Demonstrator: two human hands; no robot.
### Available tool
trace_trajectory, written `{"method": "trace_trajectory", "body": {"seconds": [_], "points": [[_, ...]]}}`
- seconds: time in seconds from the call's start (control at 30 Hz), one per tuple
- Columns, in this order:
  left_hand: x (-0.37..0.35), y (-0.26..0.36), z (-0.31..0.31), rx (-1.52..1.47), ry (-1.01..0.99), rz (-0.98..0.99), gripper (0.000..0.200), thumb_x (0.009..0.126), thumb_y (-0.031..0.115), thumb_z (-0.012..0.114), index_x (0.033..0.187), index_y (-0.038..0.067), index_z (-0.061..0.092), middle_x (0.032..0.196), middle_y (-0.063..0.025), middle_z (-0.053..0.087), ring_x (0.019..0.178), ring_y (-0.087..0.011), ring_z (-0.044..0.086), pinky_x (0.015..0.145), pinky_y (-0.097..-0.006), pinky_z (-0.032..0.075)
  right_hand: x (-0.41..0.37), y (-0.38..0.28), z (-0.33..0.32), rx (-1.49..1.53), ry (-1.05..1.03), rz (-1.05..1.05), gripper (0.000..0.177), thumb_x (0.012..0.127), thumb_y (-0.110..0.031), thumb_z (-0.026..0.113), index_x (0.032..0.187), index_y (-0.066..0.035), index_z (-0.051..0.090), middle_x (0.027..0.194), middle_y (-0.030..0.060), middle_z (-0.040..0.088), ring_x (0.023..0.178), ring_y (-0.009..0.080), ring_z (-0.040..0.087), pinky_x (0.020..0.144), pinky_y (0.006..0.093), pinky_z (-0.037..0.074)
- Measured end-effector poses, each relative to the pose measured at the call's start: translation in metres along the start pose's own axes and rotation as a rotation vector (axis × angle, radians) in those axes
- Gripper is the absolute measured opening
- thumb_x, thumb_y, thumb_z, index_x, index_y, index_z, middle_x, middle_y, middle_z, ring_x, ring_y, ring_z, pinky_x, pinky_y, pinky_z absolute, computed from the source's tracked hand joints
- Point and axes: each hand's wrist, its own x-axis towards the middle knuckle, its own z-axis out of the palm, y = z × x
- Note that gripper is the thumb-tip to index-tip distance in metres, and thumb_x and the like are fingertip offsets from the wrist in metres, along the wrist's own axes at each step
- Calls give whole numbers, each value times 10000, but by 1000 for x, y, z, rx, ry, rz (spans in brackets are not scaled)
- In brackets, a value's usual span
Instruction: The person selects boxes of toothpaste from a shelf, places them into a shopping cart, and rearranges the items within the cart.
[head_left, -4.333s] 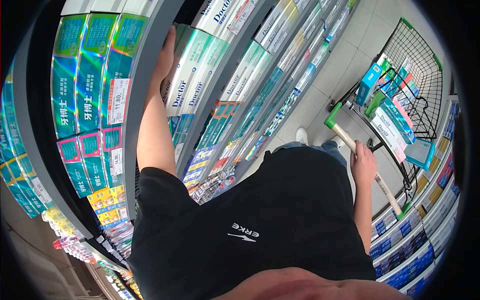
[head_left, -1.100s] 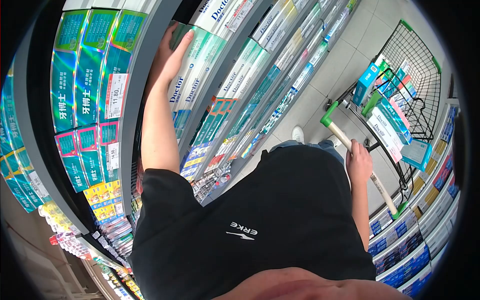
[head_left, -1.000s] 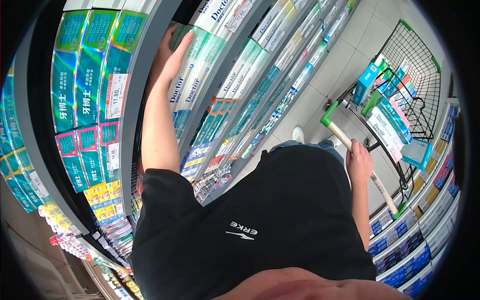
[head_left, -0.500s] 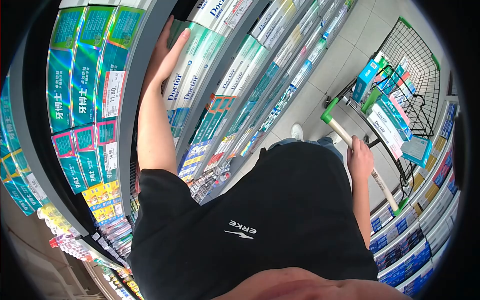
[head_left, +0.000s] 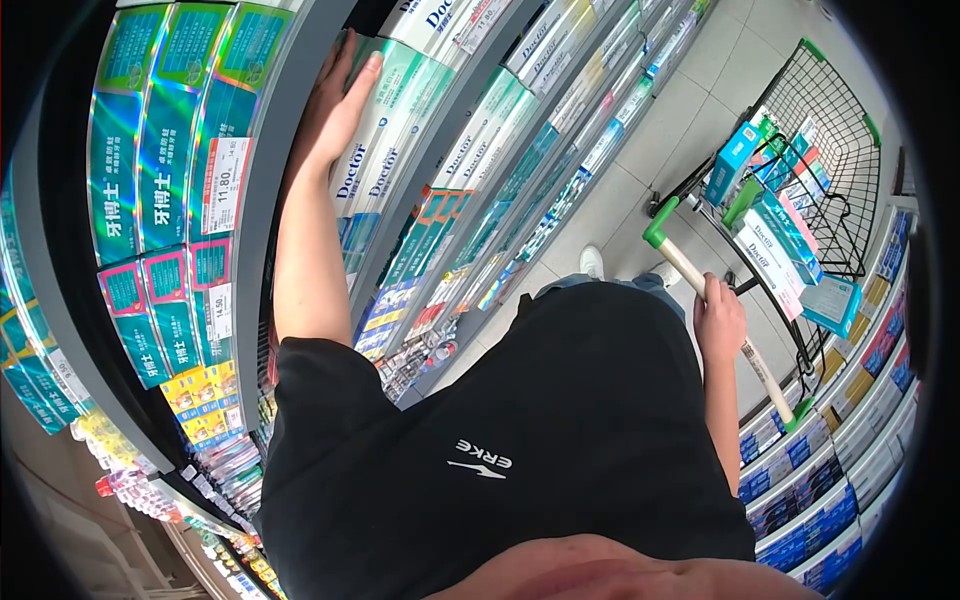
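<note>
Up at the shelf on my left, the head camera is showing my left hand (head_left: 335,105) clasping one tall Doctor box (head_left: 353,170), thumb across its front and fingers behind. A second box (head_left: 388,172) reading Doctor is standing just beside it. The upper price tag (head_left: 226,185) is reading 11.80 and the lower price tag (head_left: 222,312) 14.50. My right hand (head_left: 720,322) is wrapping around the single cart handle (head_left: 680,262). One cart box (head_left: 768,260) is showing Doctor, and my shirt (head_left: 487,462) ERKE.

Black short-sleeved T-shirt (head_left: 560,400), white ERKE logo (head_left: 486,465); blue jeans (head_left: 610,286); white shoe (head_left: 591,262); left hand (head_left: 335,100), right hand (head_left: 722,320) bare
</note>
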Motion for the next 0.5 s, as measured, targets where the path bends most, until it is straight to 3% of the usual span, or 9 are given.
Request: {"method": "trace_trajectory", "body": {"seconds": [0.2,0.43,0.5], "points": [[1,1,1,0,22,70,799,1047,681,495,1683,206,400,1765,-140,307,1629,-360,278,1316,-469,237,1,-2,-1,-12,-4,1,327,907,-131,722,1223,-129,640,924,68,675,866,294,695,750,455,552],[-1,-1,0,5,33,21,769,1066,647,495,1672,179,419,1749,-137,347,1626,-338,295,1311,-436,246,4,-2,-1,-11,-18,9,311,909,-128,718,1210,-126,642,921,76,675,868,299,697,742,456,552],[1,-2,-3,-116,9,-12,734,1077,605,516,1660,166,442,1736,-135,377,1621,-332,310,1304,-428,259,2,0,0,-6,-15,3,320,907,-127,719,1216,-125,639,931,78,676,881,299,698,747,456,552]]}}
